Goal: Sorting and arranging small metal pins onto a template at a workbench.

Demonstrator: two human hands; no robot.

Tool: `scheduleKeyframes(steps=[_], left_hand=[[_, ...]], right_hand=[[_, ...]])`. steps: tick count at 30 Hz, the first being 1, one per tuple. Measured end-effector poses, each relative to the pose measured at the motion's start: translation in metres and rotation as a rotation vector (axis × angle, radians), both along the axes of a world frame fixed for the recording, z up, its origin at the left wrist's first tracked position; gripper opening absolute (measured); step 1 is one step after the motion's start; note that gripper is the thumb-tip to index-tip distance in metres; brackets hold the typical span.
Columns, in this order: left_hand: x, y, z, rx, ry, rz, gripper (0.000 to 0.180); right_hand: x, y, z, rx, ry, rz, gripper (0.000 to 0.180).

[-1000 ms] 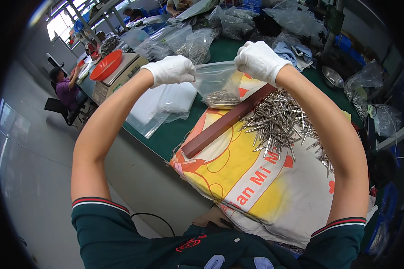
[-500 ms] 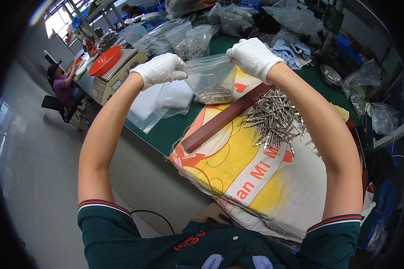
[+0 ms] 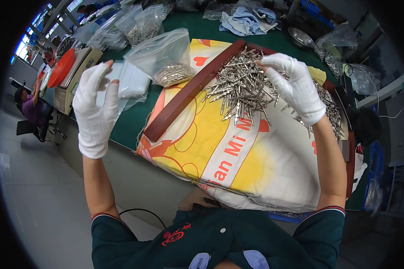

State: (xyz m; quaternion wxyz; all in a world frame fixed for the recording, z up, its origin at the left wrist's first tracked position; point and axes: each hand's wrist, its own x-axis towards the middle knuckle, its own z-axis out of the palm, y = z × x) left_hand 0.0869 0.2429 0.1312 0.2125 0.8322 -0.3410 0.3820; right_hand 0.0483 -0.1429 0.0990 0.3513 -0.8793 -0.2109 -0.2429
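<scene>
Nearest the camera: dark green collared shirt [image 3: 202,237] with red-striped sleeve cuffs, both forearms rising from it.

Left hand [image 3: 95,107], white cotton glove: raised over the table edge, fingers spread and loosely curved, holding nothing; a flat stack of clear empty bags [image 3: 129,83] lies just beyond its fingertips.

Right hand [image 3: 296,87], white glove: lowered onto a heap of small silver metal pins [image 3: 242,89], fingertips bent down into the pile; whether any pin is pinched between them cannot be told.

Work surface: a yellow, white and orange woven sack [image 3: 220,152] spread as a mat, framed by a dark red wooden rail [image 3: 193,89] running diagonally along its far-left side. The pins lie heaped on the sack against this rail.

Beyond the rail: a clear zip bag [image 3: 164,56], part-filled with pins, resting on the green table [image 3: 134,121]. Left of it, a weighing scale with a red dish [image 3: 60,67].

Far table: more filled clear bags [image 3: 139,22], blue cloth [image 3: 247,20], a metal bowl [image 3: 300,38].

Room: grey floor [image 3: 36,193]; a seated person [image 3: 29,107] at far left.
</scene>
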Motion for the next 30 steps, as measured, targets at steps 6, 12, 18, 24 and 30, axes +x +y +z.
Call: scheduleKeyframes(steps=[6,12,18,24,30], left_hand=[[-0.050,-0.072,-0.039,-0.012,0.461,-0.273,0.017],[-0.014,-0.146,-0.095,0.432,0.497,-0.026,0.027],[0.014,-0.172,-0.122,0.510,0.478,0.171,0.027],[0.014,-0.177,-0.122,0.411,0.587,0.132,0.028],[0.012,-0.184,-0.119,0.318,0.725,0.088,0.023]], right_hand=[[-0.066,-0.010,-0.055,0.004,0.373,-0.319,0.011],[-0.041,0.024,-0.062,-0.296,0.411,-0.353,0.013],[-0.017,0.041,-0.063,-0.519,0.372,-0.404,0.041],[-0.013,0.038,-0.063,-0.411,0.534,-0.394,0.037],[-0.001,0.049,-0.060,-0.479,0.601,-0.452,0.042]])
